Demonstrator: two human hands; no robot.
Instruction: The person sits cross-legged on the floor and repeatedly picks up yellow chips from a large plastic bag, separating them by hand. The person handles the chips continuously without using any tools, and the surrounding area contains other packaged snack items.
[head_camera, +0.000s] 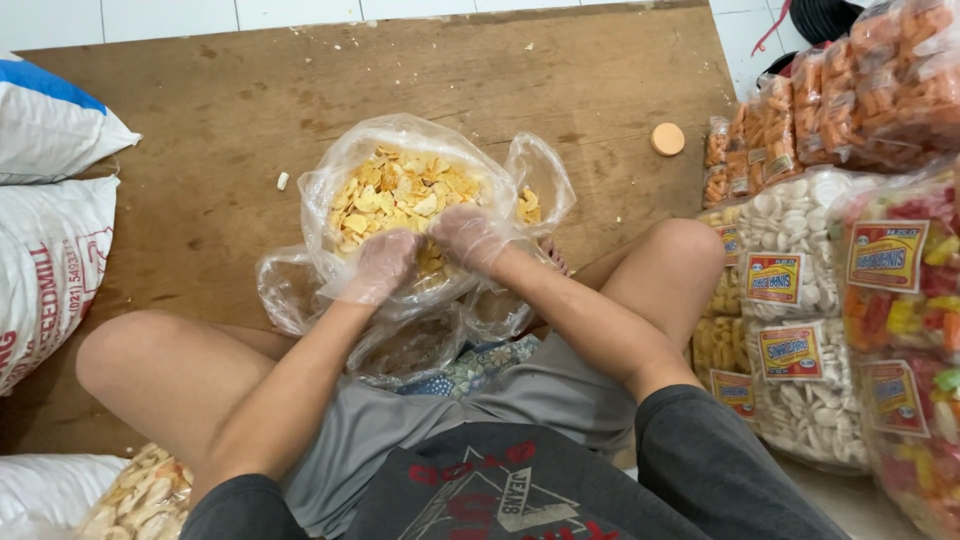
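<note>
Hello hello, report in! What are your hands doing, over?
Left hand and right hand, thin gloves on, both gripping the clear bag. Yellow chips fill it. Nothing in the way.

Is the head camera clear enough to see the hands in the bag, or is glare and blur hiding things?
Head view: even indoor light, soft shadows. The left hand and right hand, in thin plastic gloves, look hazy against the clear bag of yellow chips, so the fingers are hard to separate. Mild glare on the bag's folds and on the packed snack bags at right; edges bend slightly.

Clear thin plastic gloves cover both hands (425, 260); dark printed T-shirt, grey shorts, bare legs.
</note>
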